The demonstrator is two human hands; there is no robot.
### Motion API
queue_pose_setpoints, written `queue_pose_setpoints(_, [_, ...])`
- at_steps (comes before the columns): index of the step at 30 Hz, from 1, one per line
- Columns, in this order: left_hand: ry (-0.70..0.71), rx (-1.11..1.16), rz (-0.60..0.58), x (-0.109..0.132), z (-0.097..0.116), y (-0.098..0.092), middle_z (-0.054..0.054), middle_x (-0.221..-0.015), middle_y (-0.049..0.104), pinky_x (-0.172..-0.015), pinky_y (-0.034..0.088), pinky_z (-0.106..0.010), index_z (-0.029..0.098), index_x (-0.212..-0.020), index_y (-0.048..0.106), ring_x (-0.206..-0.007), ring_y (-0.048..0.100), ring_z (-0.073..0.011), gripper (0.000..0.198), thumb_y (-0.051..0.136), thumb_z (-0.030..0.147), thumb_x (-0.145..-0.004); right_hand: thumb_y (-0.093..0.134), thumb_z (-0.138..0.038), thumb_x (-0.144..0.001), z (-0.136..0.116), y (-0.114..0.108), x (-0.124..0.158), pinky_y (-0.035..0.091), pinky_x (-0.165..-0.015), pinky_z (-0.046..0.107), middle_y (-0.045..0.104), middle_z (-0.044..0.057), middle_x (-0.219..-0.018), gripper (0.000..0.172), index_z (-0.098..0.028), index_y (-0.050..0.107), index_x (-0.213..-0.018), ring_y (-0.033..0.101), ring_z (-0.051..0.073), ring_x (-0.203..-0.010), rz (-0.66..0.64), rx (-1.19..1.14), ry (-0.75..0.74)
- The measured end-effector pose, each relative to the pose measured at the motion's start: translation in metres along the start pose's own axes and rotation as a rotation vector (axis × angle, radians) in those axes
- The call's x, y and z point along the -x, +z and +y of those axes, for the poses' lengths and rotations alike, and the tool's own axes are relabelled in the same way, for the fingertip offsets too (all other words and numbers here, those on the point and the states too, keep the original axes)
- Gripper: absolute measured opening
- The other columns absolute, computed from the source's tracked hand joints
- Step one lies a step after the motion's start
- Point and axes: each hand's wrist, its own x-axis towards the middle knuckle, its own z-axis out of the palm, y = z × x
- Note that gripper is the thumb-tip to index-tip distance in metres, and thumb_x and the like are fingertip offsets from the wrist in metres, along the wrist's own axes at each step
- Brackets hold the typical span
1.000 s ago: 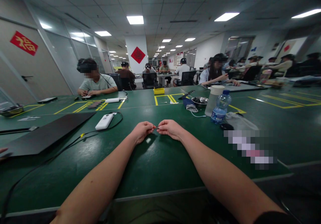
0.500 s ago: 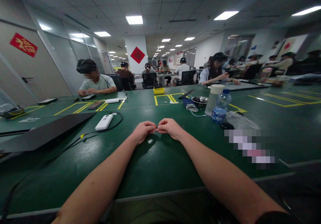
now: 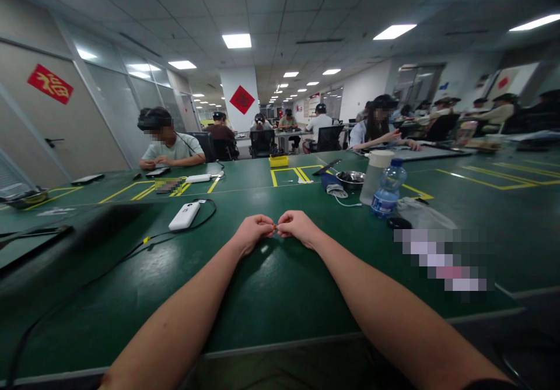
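Observation:
My left hand (image 3: 252, 232) and my right hand (image 3: 299, 226) rest on the green table (image 3: 271, 285), knuckles up and fingertips meeting in the middle. Both are closed in a pinch on a tiny part (image 3: 275, 226) with an orange-red spot, too small to name. My forearms stretch out from the near table edge towards it.
A white power bank (image 3: 184, 215) with a black cable (image 3: 109, 267) lies to the left, a dark laptop (image 3: 35, 244) farther left. A water bottle (image 3: 387, 188), a white jug (image 3: 377, 174), a metal bowl (image 3: 349, 177) and a dark bag stand right. Other people sit at tables beyond.
My hands stay pinched together. The small part's metallic look gave way to an orange-red spot. The dark laptop at left looks blurred and has shifted.

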Motion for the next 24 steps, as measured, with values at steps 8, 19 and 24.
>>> queue_pose_setpoints(8, [0.006,-0.034,-0.006,0.0001,-0.0021,0.0015,-0.003,-0.067,0.065,-0.061,0.049,-0.022,0.012,-0.075,0.059,-0.060,0.061,-0.0100,0.020,0.072,0.016,-0.061,0.066,-0.009,-0.063,0.0011,-0.0010,-0.0008,0.052,-0.048,0.019,0.065,0.005,-0.060,0.013,-0.011,0.058,-0.072,0.063,0.012,-0.053,0.044,0.033,0.018])
queue_pose_setpoints(19, [-0.019,-0.077,-0.100,0.0023,0.0005,0.0029,-0.003,-0.066,0.065,-0.060,0.048,-0.022,0.013,-0.088,0.057,-0.061,0.062,-0.0107,0.028,0.071,0.018,-0.064,0.067,-0.009,-0.063,-0.0006,-0.0021,0.0003,0.053,-0.052,0.019,0.065,0.004,-0.060,0.014,-0.010,0.059,-0.074,0.063,0.012,-0.054,-0.007,0.022,0.011])
queue_pose_setpoints(24, [0.064,-0.284,-0.144,0.0032,0.0010,0.0062,-0.002,-0.067,0.064,-0.055,0.046,-0.020,0.013,-0.085,0.058,-0.057,0.059,-0.0090,0.021,0.066,0.021,-0.068,0.064,-0.006,-0.064,-0.0025,-0.0021,0.0014,0.048,-0.047,0.016,0.064,0.001,-0.061,0.019,-0.011,0.058,-0.082,0.058,0.008,-0.048,0.012,0.060,0.003])
